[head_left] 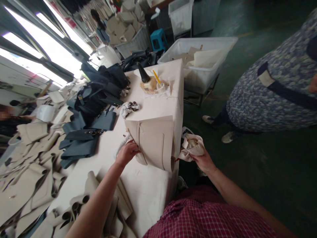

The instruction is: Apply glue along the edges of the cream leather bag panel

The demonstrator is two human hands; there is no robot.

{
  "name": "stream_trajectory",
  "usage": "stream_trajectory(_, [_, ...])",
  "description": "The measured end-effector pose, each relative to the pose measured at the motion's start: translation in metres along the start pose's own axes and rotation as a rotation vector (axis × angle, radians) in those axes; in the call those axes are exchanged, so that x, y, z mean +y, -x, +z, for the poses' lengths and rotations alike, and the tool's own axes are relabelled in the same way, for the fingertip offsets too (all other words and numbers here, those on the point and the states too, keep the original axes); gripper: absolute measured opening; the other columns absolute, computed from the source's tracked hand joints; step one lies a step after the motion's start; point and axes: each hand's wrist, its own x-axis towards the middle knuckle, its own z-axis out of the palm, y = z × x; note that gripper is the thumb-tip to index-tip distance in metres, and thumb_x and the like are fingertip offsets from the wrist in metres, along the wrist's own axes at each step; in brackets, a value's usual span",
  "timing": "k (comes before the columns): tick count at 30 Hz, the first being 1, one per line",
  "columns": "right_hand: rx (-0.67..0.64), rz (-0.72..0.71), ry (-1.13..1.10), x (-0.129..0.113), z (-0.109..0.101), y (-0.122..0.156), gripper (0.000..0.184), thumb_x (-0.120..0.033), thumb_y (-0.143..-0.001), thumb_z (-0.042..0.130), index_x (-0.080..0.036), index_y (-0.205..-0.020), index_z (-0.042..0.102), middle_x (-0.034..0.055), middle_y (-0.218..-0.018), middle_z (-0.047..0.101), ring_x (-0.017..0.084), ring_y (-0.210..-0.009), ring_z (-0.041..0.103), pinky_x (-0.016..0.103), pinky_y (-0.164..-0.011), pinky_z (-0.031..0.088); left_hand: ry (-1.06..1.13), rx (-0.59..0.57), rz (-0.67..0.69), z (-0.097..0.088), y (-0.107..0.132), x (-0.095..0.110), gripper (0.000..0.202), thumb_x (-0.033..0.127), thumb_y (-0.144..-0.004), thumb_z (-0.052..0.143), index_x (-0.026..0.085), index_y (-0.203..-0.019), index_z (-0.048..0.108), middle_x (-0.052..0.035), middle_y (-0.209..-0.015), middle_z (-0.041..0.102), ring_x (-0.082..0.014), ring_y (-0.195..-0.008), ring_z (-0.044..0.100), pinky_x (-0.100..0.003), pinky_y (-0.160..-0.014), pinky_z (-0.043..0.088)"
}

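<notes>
A beige bag body (pixel 153 140) lies on its side at the table's right edge, with strap-like strips across it. My left hand (pixel 128 152) is closed on its left edge, fingers bent over the material. A pale crumpled cloth (pixel 121 145) shows just behind that hand. Off the table's edge, to the right of the bag, my right hand (pixel 202 161) is closed around a crumpled cloth (pixel 193 145). A rounded, yellowish shiny thing sits in this cloth; its kind is unclear. Something thin and red pokes out towards the bag's opening.
On the white table (pixel 148 181) stand a glue-stained bottle (pixel 148 84) with a black nozzle and a small pot (pixel 160 87) with a yellow stick. Dark blue bags (pixel 91 96) and beige pieces (pixel 22 165) lie left. A white bin (pixel 200 69) stands beyond; a person (pixel 272 89) stands right.
</notes>
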Motion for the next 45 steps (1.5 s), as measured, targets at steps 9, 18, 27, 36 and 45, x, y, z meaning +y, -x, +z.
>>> stream_trajectory(9, [0.037,0.067,-0.061,0.003,-0.006,0.013,0.064,-0.014,-0.040,0.089,-0.029,-0.097,0.064,-0.0054,-0.088,0.072,0.015,-0.082,0.068,0.024,-0.069,0.058,-0.031,0.009,-0.019,0.004,0.005,0.000,0.036,0.029,-0.082,0.063,0.022,-0.054,0.041,0.0044,-0.053,0.048,-0.0159,-0.058,0.055,-0.042,-0.095,0.049])
stream_trajectory(18, [0.039,0.135,-0.083,0.009,-0.013,0.021,0.064,-0.014,-0.045,0.089,-0.031,-0.101,0.063,-0.0050,-0.093,0.072,0.016,-0.083,0.069,0.026,-0.071,0.058,-0.045,0.076,-0.030,0.005,0.009,0.004,0.038,0.028,-0.079,0.066,0.022,-0.051,0.040,0.0043,-0.052,0.046,-0.0151,-0.054,0.050,-0.042,-0.094,0.050])
stream_trajectory(27, [0.020,0.086,-0.153,0.012,-0.022,0.014,0.052,-0.025,-0.057,0.087,-0.028,-0.103,0.065,-0.0021,-0.099,0.072,0.014,-0.089,0.068,0.024,-0.079,0.058,-0.108,0.124,0.016,0.010,0.012,0.003,0.036,0.031,-0.083,0.061,0.022,-0.054,0.042,0.0027,-0.054,0.048,-0.0162,-0.057,0.053,-0.041,-0.094,0.051])
stream_trajectory(36, [0.011,-0.069,-0.267,-0.038,-0.023,-0.022,0.049,-0.041,-0.059,0.086,-0.029,-0.101,0.065,-0.0024,-0.101,0.071,0.016,-0.090,0.067,0.028,-0.079,0.060,-0.311,0.360,0.028,-0.027,-0.018,0.005,0.040,0.031,-0.085,0.058,0.022,-0.052,0.038,0.0025,-0.051,0.045,-0.0158,-0.055,0.051,-0.041,-0.094,0.050])
stream_trajectory(45, [0.107,-0.083,-0.375,-0.068,-0.014,-0.041,0.056,-0.038,-0.052,0.089,-0.031,-0.103,0.066,-0.0055,-0.103,0.072,0.018,-0.094,0.067,0.032,-0.073,0.061,-0.458,0.444,0.110,-0.013,-0.017,0.004,0.031,0.017,-0.086,0.056,0.022,-0.056,0.049,-0.0011,-0.057,0.057,-0.0186,-0.064,0.060,-0.043,-0.094,0.050])
